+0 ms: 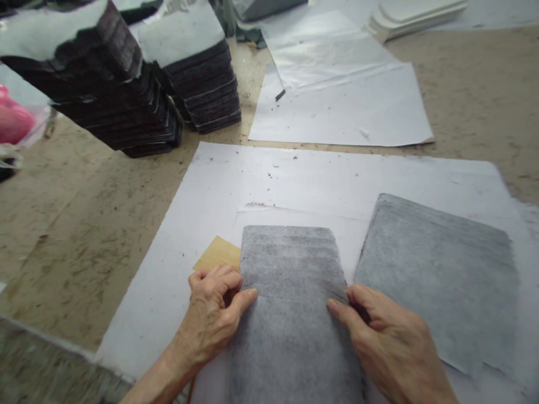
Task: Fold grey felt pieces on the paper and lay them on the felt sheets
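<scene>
A long grey fabric-like panel lies on white paper in front of me, its far corners rounded. My left hand pinches its left edge, thumb on top and fingers curled at the side. At the opposite edge my right hand does the same, with the thumb on the upper face and a small crease beside it. Part of a flat tan piece sticks out beyond my left fingers. To the right rests a stack of similar grey panels, close to my right hand. The panel's near end runs out of view.
Two tall stacks of dark pieces, one at the left and one beside it, stand at the back. White sheets lie behind the large white paper. A pink bag sits at the far left.
</scene>
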The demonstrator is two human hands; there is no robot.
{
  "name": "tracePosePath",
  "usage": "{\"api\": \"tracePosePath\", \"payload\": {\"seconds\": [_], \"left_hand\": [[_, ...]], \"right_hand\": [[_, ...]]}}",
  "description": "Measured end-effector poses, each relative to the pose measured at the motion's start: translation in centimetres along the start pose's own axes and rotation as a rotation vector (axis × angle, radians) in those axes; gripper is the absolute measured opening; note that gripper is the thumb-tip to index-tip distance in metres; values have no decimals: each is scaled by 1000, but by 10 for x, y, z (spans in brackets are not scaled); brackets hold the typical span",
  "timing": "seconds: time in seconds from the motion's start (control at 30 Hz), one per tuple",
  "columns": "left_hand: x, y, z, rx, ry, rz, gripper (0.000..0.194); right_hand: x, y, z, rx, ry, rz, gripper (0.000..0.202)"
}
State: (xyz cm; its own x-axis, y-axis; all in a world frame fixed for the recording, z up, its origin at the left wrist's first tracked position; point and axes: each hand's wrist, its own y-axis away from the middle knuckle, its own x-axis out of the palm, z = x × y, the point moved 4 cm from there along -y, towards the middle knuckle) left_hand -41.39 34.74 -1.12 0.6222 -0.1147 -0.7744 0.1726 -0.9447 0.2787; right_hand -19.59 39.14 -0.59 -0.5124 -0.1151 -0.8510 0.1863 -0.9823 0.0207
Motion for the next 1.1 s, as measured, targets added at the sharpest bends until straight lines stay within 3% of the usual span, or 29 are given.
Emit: {"api": "tracePosePath", "payload": {"seconds": [0.27,0.5,0.6,0.67,0.73,0.8,0.87,0.97,1.1], "left_hand": [[2,1,2,21,32,17,29],[4,7,-2,119,-87,-80,23],[5,13,-4,161,-208,-181,18],[5,19,-6,166,-289,-308,11],[3,27,-9,190,-364,-469,30],[4,34,-15,272,-414,-547,38],[7,36,-19,359,-420,-506,31],[8,33,-17,383,-397,-370,25],[3,24,-10,361,-367,-242,22]], "right_hand": [[0,-1,0,6,-28,52,27],[3,-1,-1,21,75,24,25],[5,5,2,-53,198,-56,23],[3,12,6,-113,285,-168,21],[-1,19,12,-190,339,-269,21],[-5,24,17,-277,344,-312,22],[-8,26,20,-358,291,-300,23],[-9,23,18,-456,182,-208,21],[-5,14,10,-432,167,-80,15]]}}
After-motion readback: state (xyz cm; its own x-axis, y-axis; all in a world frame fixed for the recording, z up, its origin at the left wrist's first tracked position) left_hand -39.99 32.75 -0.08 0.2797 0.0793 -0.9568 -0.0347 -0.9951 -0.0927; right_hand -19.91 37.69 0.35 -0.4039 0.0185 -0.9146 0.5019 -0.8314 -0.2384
